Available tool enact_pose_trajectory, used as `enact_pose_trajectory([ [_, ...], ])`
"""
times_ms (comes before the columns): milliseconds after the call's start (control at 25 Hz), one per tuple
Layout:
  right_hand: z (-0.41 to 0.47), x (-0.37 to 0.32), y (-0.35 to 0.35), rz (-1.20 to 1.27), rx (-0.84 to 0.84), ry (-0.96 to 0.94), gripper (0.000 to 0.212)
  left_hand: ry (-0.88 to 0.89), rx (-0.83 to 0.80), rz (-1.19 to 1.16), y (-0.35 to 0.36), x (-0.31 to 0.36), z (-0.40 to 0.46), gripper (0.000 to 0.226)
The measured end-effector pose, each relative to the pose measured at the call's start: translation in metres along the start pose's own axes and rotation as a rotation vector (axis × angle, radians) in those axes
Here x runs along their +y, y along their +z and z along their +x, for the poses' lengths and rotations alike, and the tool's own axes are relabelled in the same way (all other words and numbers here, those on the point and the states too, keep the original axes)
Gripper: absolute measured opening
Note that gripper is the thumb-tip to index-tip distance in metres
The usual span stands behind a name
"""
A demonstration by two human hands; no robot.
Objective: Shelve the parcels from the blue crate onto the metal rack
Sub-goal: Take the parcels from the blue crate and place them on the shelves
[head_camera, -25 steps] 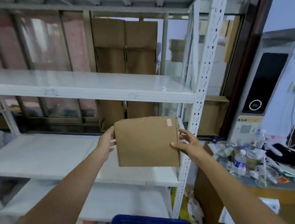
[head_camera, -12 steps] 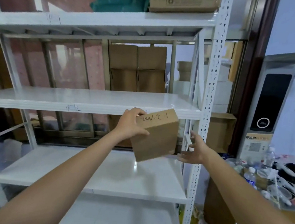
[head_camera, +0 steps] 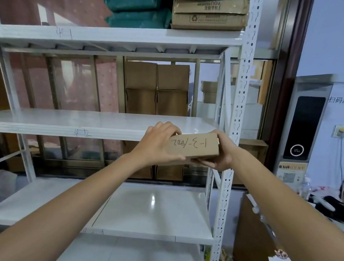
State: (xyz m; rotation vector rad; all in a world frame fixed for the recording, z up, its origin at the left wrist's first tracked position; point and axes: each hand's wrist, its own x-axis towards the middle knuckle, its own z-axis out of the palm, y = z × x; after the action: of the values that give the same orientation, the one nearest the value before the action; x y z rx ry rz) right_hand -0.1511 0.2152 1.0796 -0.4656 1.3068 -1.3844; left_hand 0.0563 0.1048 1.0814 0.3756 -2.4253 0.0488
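A flat brown cardboard parcel (head_camera: 195,148) with handwritten numbers on its near edge is held level at the front lip of the white metal rack's (head_camera: 238,108) middle shelf (head_camera: 94,120), near the right post. My left hand (head_camera: 158,144) grips its left end, fingers over the top. My right hand (head_camera: 220,155) grips its right end from below and behind. The blue crate is out of view.
The top shelf carries green bagged parcels (head_camera: 137,2) and stacked cardboard boxes (head_camera: 209,13). Brown cartons (head_camera: 156,89) stand behind the rack. A scanner kiosk (head_camera: 303,133) and a cluttered desk with a water bottle (head_camera: 305,188) are to the right.
The parcel has turned from face-on to flat and risen to the middle shelf's edge. My right hand has come back onto its right end. The view has tilted up and the crate has left it.
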Motion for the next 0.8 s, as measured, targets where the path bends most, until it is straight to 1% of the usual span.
enact_pose_trajectory([
  [80, -0.010, -0.008, 0.005, -0.214, 0.065, -0.081, 0.040, -0.189, -0.039, -0.201, -0.008, 0.006, 0.006, 0.051],
  [160, -0.024, -0.013, 0.021, -0.519, 0.186, -0.201, 0.041, -0.465, -0.128, -0.458, -0.016, 0.009, 0.014, 0.057],
  [240, -0.034, -0.016, 0.044, -0.757, 0.273, -0.381, 0.045, -0.752, -0.264, -0.795, -0.020, 0.014, 0.023, 0.067],
  [280, -0.039, -0.016, 0.057, -0.871, 0.327, -0.471, 0.054, -0.854, -0.303, -0.971, -0.019, 0.018, 0.026, 0.072],
  [360, -0.043, -0.009, 0.082, -1.168, 0.515, -0.638, 0.078, -0.950, -0.300, -1.249, -0.015, 0.023, 0.030, 0.080],
  [400, -0.040, -0.004, 0.091, -1.295, 0.615, -0.729, 0.084, -0.960, -0.287, -1.372, -0.011, 0.025, 0.031, 0.083],
  [440, -0.038, 0.000, 0.097, -1.369, 0.681, -0.816, 0.082, -0.968, -0.279, -1.482, -0.008, 0.027, 0.031, 0.084],
  [480, -0.036, 0.002, 0.100, -1.399, 0.701, -0.872, 0.079, -0.985, -0.268, -1.573, -0.006, 0.027, 0.030, 0.084],
  [520, -0.035, 0.003, 0.100, -1.392, 0.677, -0.891, 0.077, -1.008, -0.251, -1.643, -0.003, 0.025, 0.029, 0.084],
  [560, -0.036, 0.002, 0.098, -1.346, 0.611, -0.872, 0.077, -1.034, -0.226, -1.698, -0.001, 0.023, 0.026, 0.083],
  [680, -0.036, -0.004, 0.092, -1.228, 0.347, -0.776, 0.070, -1.044, -0.149, -1.768, 0.009, 0.015, 0.013, 0.077],
  [760, -0.033, -0.012, 0.086, -1.192, 0.245, -0.738, 0.053, -1.004, -0.121, -1.796, 0.014, 0.011, 0.002, 0.070],
  [800, -0.029, -0.018, 0.082, -1.157, 0.237, -0.721, 0.044, -0.991, -0.099, -1.819, 0.013, 0.006, -0.002, 0.067],
])
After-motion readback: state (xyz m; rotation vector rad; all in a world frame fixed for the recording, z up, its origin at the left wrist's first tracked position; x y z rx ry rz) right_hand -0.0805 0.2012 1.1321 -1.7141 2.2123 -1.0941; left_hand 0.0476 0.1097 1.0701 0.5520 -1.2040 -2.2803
